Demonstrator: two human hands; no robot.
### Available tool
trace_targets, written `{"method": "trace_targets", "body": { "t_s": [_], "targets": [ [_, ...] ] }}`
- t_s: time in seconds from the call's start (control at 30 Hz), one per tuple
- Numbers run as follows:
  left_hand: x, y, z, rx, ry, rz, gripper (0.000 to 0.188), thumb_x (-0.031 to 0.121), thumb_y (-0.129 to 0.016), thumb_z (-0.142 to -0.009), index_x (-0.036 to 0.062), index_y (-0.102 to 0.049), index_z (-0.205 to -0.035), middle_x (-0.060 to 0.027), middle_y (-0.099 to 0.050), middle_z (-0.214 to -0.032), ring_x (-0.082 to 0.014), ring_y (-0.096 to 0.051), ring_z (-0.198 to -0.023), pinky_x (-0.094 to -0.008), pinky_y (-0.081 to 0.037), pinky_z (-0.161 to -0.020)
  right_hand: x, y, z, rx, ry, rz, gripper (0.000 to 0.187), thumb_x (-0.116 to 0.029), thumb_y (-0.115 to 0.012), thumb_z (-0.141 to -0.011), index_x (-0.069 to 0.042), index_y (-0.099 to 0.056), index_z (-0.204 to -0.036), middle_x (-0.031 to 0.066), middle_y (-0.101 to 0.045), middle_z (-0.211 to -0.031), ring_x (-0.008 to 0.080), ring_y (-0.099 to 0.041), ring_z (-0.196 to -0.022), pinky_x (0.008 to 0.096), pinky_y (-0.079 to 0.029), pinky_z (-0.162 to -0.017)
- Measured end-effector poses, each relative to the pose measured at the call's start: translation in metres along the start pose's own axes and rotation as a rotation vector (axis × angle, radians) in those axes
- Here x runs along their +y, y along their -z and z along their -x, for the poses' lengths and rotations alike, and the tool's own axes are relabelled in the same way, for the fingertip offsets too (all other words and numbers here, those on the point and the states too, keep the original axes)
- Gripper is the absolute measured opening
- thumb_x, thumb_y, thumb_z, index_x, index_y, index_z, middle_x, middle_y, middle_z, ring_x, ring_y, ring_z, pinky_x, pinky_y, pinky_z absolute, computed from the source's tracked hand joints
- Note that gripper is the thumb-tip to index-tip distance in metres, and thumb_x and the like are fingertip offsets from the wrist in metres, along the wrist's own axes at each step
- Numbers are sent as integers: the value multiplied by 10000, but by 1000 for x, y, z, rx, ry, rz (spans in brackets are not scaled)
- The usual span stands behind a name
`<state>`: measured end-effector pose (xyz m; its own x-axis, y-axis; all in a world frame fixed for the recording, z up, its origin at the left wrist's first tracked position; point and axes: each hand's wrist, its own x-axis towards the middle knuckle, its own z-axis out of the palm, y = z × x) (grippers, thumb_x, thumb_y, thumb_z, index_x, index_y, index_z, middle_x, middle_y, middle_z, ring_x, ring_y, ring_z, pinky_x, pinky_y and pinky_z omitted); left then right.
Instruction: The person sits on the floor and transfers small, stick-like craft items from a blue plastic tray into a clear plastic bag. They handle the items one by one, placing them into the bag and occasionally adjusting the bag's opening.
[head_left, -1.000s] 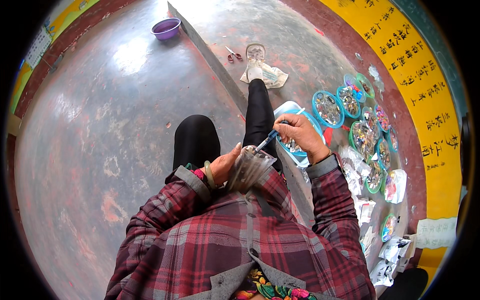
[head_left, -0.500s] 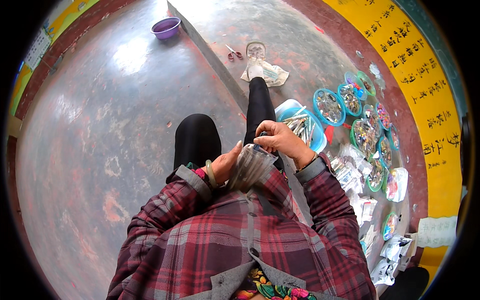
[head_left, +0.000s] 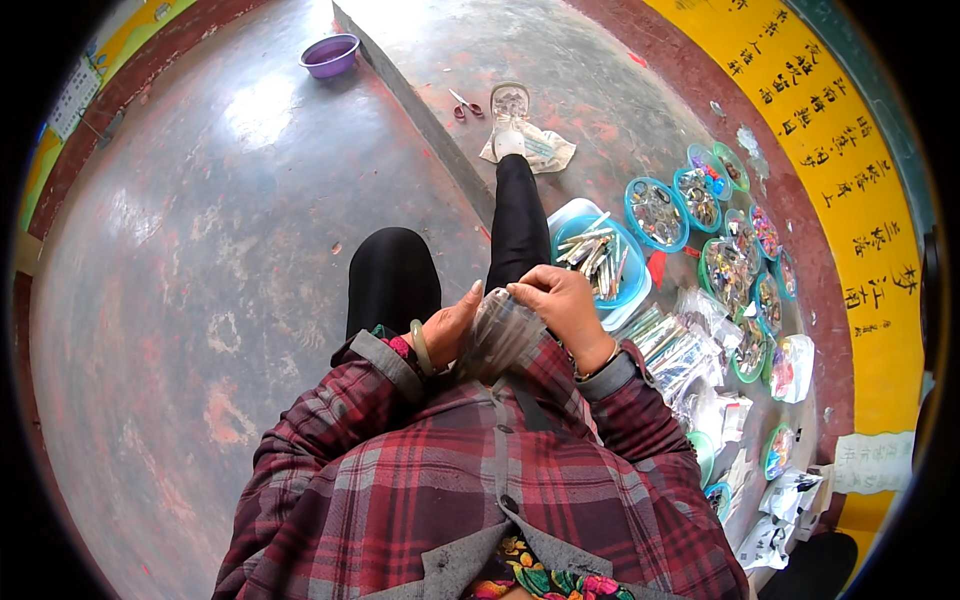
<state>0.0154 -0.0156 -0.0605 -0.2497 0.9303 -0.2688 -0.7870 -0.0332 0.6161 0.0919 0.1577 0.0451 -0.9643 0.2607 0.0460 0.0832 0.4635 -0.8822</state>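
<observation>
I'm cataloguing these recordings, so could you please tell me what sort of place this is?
Probably an indoor room, perhaps a classroom, given the yellow lettered wall band, worn floor and baskets of small items.

Hands (head_left: 568, 312) at clear bag (head_left: 497, 335), blue basin (head_left: 634, 288), scissors (head_left: 466, 105)

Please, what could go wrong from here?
The clear plastic bag, held at its side by the left hand with the right hand at its top edge, might slip and spill. The blue basin of slender sticks stands beside the right leg, so a leg movement could bump it. The scissors lie near the right foot and might be kicked.
</observation>
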Motion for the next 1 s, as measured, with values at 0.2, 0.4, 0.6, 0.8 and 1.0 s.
{"method": "trace_targets", "body": {
  "t_s": [0.2, 0.4, 0.6, 0.8, 1.0],
  "targets": [
    [-1, 10, 0, -59, 59, 39, 596, 504, -262, -1003, 19, -468, -1283, -102, -569, -1217, -203, -527, -1128, -345, -378, -1022, -8, -12, 15, 230, 454, 549, 154, -208, -676, -804, -57, -695, -825, 83, -673, -911, 256, -615, -860, 365, -460, -727],
    [5, -6, 5, -38, 69, 30, 475, 417, -372, -1005, 18, -492, -1234, -83, -600, -1142, -188, -577, -1045, -350, -446, -949, -2, -20, 22, 178, 434, 560, 170, -181, -658, -805, -26, -691, -866, 120, -674, -938, 289, -622, -881, 389, -468, -770],
    [9, -8, 12, -53, 70, -158, 332, 151, -572, -938, 20, -496, -1233, -66, -608, -1123, -158, -607, -997, -316, -498, -885, 3, -28, 30, 181, 434, 627, 165, -198, -626, -825, -66, -699, -891, 110, -670, -964, 261, -605, -958, 381, -441, -797],
    [11, -13, 14, -41, -9, -138, 398, 5, -620, -854, 14, -506, -1236, -72, -622, -1108, -170, -609, -1002, -337, -487, -904, 23, -9, 21, 173, 289, 158, 331, -202, -597, -892, 16, -599, -1142, 154, -608, -1178, 251, -570, -1109, 354, -417, -948],
    [39, -21, 21, -74, -220, 84, 424, 110, -612, -874, 4, -483, -1263, -96, -610, -1141, -207, -603, -1036, -372, -469, -934, 33, 0, 26, -236, -188, -1000, 640, -269, -622, -908, 37, -340, -1395, 125, -474, -1354, 183, -466, -1228, 315, -360, -1034]
  ]
}}
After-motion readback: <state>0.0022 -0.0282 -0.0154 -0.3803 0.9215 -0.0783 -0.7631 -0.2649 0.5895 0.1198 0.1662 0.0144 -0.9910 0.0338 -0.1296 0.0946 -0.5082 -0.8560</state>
